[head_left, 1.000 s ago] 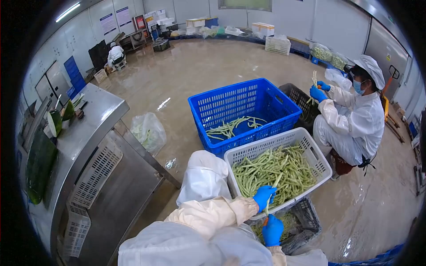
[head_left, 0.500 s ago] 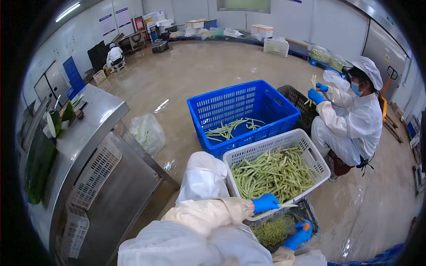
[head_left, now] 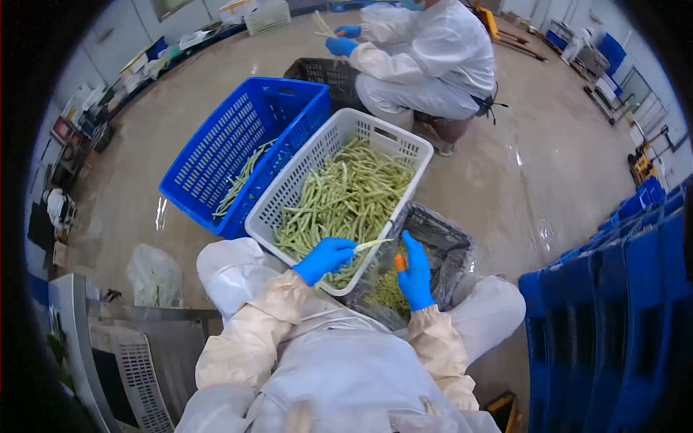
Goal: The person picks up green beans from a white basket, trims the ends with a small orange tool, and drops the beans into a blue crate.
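Note:
My left hand [head_left: 327, 260], in a blue glove, is closed on a pale green bean [head_left: 373, 245] that points right, over the near end of the white crate [head_left: 261, 225]. Many long green beans [head_left: 346, 195] fill that crate. To the right, my right hand [head_left: 416, 278] is raised with its fingers stretched out and no object visible in it. An orange cover [head_left: 400, 263] sits on its thumb. Beneath this hand stands a dark plastic-lined crate [head_left: 451, 245], holding small green pieces [head_left: 388, 292].
A blue crate [head_left: 180, 184] with a few beans adjoins the white crate. Beyond, a seated co-worker [head_left: 440, 61] in white holds beans near a black crate [head_left: 310, 71]. Blue pallets [head_left: 577, 310] stand at right, a plastic bag [head_left: 154, 274] and metal table [head_left: 72, 325] at left.
The view has swung right, bringing the stacked blue pallets into sight. My right hand has risen from low over the dark crate, its fingers straightened. My left hand still holds a bean.

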Demonstrator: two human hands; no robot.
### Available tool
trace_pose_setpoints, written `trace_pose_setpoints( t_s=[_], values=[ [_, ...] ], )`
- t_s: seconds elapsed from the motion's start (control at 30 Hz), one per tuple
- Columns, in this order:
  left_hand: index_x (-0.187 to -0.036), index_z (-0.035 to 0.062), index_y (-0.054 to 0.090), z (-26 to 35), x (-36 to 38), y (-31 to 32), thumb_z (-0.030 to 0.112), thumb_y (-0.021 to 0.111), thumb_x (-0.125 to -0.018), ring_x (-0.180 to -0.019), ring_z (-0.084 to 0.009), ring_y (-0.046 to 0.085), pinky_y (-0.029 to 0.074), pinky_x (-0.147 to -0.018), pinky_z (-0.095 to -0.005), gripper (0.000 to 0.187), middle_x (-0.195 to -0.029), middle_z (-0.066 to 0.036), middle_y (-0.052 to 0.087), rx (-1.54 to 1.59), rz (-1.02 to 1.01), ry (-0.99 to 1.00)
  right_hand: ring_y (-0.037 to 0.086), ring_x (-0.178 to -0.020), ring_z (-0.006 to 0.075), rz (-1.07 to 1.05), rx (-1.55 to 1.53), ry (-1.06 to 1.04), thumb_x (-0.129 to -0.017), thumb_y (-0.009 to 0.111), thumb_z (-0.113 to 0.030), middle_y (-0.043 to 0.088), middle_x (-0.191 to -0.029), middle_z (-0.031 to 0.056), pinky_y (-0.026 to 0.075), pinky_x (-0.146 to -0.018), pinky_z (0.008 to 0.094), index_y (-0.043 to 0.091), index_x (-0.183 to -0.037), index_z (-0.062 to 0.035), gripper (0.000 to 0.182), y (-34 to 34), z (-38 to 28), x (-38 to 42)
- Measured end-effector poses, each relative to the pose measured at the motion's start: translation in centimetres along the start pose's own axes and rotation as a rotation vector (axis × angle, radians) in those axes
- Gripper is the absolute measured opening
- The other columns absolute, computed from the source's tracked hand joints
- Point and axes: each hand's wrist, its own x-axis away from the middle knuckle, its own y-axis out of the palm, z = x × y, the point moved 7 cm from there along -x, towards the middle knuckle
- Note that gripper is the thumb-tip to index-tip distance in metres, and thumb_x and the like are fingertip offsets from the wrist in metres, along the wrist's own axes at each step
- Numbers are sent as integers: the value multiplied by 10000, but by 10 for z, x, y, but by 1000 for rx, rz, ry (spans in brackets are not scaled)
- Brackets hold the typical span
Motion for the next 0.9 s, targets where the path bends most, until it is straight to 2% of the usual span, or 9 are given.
trace_pose_setpoints(
  t_s=[0.07, 0.1, 0.33, 0.53, 0.63, 0.7, 0.73, 0.8, 0.9],
  values=[
    [-1058, 4, 592, 2, 9, 9, 137, 538, -839, -510, -71, 473, 383, -447, -207, 262, -672, -15, 558, 7, -19, -11, 537, -977, 322, -168, 29, 7, -799, 554, -13, 554, -1071, 173, 418, -841, 369, 489, -1207, -34, 414, 5, 1, 7],
    [-1055, 5, 595, 2, 9, 10, 132, 536, -840, -507, -69, 471, 380, -445, -205, 257, -669, -16, 560, 19, -22, -22, 544, -870, 349, -162, 34, -9, -796, 550, -17, 564, -967, 177, 432, -750, 391, 517, -1181, -59, 388, 4, 0, 8],
    [-1069, 23, 598, 0, 12, 10, 143, 540, -842, -499, -66, 468, 378, -440, -205, 263, -671, -15, 575, -68, -95, -32, 534, -835, 359, -195, 96, -109, -763, 542, -16, 555, -922, 178, 422, -731, 426, 521, -1143, -51, 382, 11, -2, 13],
    [-1029, 36, 627, -5, 13, -1, 168, 541, -828, -513, -70, 501, 400, -456, -204, 256, -638, -11, 574, -132, -26, -51, 535, -791, 340, -257, 107, -104, -699, 542, 6, 560, -834, 142, 412, -738, 427, 540, -1080, -45, 384, 20, -3, 16],
    [-1043, 30, 620, -11, 11, 0, 162, 546, -826, -530, -59, 498, 406, -470, -201, 265, -634, -1, 567, -142, -48, -31, 549, -773, 301, -233, 216, -193, -699, 546, -14, 565, -790, 120, 416, -715, 418, 553, -1040, -40, 342, 22, -8, 17],
    [-998, 46, 635, -13, 4, -1, 181, 564, -807, -538, -141, 554, 447, -495, -278, 245, -647, -51, 601, -300, 41, 239, 572, -718, 274, -361, 555, -221, -711, 566, -88, 578, -748, 111, 416, -661, 409, 572, -927, -46, 220, 36, -1, 22],
    [-998, 46, 635, -12, 5, 4, 181, 564, -807, -538, -141, 554, 447, -495, -278, 245, -647, -51, 601, -298, 39, 236, 572, -718, 274, -363, 555, -218, -711, 566, -88, 578, -748, 111, 416, -661, 409, 572, -927, -46, 220, 40, -1, 24],
    [-921, 63, 650, 7, 15, 17, 210, 578, -777, -605, -271, 595, 470, -555, -376, 218, -711, -124, 625, -949, 248, 478, 559, -612, 300, -552, 648, -30, -700, 567, -114, 576, -668, 118, 414, -637, 417, 550, -731, -76, 52, 56, 12, 35],
    [-856, 73, 654, 16, 18, 18, 245, 585, -753, -686, -346, 583, 465, -600, -437, 212, -753, -167, 613, -976, 390, 388, 554, -564, 306, -438, 560, -55, -680, 573, -126, 562, -615, 116, 402, -589, 424, 522, -651, -87, 70, 50, -1, 33]
  ],
)
